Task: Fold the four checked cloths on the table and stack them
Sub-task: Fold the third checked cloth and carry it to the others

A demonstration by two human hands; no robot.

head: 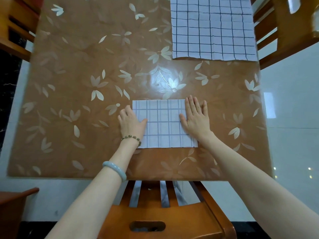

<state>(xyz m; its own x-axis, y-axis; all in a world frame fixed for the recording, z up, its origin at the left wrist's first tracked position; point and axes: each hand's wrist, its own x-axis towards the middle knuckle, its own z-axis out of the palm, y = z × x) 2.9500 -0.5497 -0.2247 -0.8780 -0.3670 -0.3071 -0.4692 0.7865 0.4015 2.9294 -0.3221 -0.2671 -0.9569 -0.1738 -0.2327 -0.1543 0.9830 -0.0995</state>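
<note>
View from above onto a table (72, 69) covered with a shiny brown cover printed with pale flowers and leaves. Two bare forearms reach in from the bottom of the frame to a folded checked cloth (164, 125) lying low in the centre, close to the table's near edge. It is a neat white rectangle with thin blue-grey lines, lying flat.

The right hand (196, 118) lies palm down on the right side of the folded cloth. Its fingers are straight and slightly spread, pointing up the frame. The thumb and palm rest on the cloth, while the fingers reach past its upper right corner onto the table cover.

The left hand (132, 121) covers the cloth's left edge. Its thumb lies on top of the cloth, pointing right. Its fingers look bent at the edge, and it is not possible to tell whether they grip the cloth or only rest beside it. The left arm wears a bead bracelet (132, 138) at the wrist and a pale blue-green bangle (114, 169) lower down.

In the upper right of the frame, well apart from the hands, lies a pile of unfolded cloths (212, 35), white with dark grid lines, spread flat with overlapping edges showing.

A wooden chair (155, 213) stands at bottom centre, tucked against the table. Parts of other wooden chairs show at the upper left and upper right corners. The floor (291, 100) is pale and glossy.
</note>
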